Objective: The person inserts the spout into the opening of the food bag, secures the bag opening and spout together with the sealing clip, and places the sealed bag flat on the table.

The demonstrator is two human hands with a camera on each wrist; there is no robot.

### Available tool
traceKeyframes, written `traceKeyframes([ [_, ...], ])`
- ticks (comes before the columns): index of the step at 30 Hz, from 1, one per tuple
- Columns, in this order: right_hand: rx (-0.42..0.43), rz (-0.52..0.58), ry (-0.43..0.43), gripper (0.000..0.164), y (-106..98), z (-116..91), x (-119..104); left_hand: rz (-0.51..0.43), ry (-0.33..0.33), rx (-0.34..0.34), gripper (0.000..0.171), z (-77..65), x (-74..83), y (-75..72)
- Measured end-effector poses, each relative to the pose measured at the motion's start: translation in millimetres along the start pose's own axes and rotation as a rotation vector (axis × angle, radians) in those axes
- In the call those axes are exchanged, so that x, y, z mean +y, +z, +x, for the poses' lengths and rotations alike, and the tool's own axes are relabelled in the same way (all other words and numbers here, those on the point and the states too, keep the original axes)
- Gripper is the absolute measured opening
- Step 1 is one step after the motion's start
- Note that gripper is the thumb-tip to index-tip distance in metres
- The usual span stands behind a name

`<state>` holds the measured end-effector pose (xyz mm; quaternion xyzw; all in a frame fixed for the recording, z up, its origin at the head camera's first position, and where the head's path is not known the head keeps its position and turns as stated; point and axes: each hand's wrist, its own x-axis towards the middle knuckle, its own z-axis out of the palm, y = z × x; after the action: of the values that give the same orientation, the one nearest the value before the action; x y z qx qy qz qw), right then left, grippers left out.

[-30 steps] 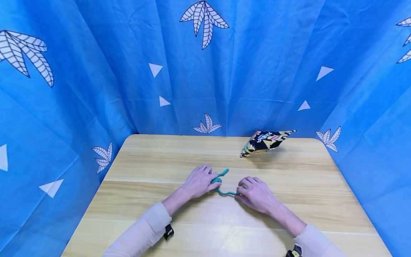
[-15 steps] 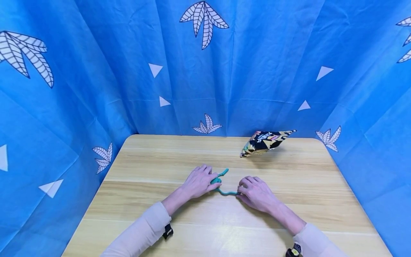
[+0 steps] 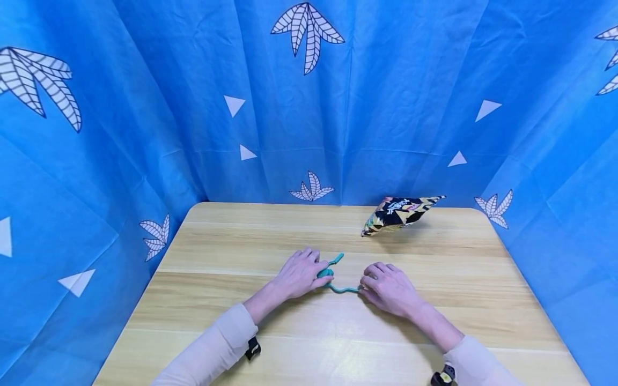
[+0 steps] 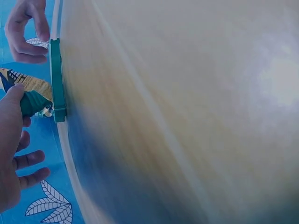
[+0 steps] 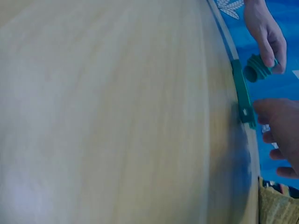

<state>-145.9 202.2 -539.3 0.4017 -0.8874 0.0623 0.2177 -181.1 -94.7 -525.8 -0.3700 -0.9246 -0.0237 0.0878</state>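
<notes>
Green strip (image 3: 344, 290), thin & wavy: approx. mid-way across wood-look surface (image 3: 241, 236), btwn both hands; green knob (image 3: 325, 273) just beside its left end, ribbed, dark round face showing in R-wrist view; knob pinched by L hand (image 3: 299, 274), grip narrowed to knob width btwn thumb & forefinger, other fingers loosely extended; knob joined to strip or separate, can't tell; short green length (image 3: 339, 258) poking out past L hand, angled away to upper right; at strip's right end, R hand (image 3: 391, 289), fingers bent, tips right by that end; grip part-closed, but pinching or merely touching, can't tell; farther back, nr. rear edge & right of centre, black-&-gold packet (image 3: 403, 213), askew, white lettering on front, well apart from both hands; light sleeves (image 3: 217, 343) on both forearms; dark band (image 3: 441, 377) at R cuff, black piece (image 3: 252, 348) by L cuff; behind & both sides, blue curtain (image 3: 299, 128) w/ white leaf prints & triangles.
</notes>
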Motion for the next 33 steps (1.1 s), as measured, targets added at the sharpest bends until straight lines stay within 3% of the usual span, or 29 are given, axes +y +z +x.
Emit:
traceKeyframes([
  [14,0.128,-0.008,0.041,0.021,-35,-8,37,0.021,0.01,-0.01,0.04,-1.6,0.0,-1.8],
  [20,0.233,-0.047,0.041,0.06,-50,-8,56,0.022,0.016,-0.02,0.041,-2.3,1.1,-0.8],
  [33,0.292,-0.108,0.068,0.059,-77,-5,99,0.021,0.024,-0.011,0.04,-1.2,-1.3,-2.2],
])
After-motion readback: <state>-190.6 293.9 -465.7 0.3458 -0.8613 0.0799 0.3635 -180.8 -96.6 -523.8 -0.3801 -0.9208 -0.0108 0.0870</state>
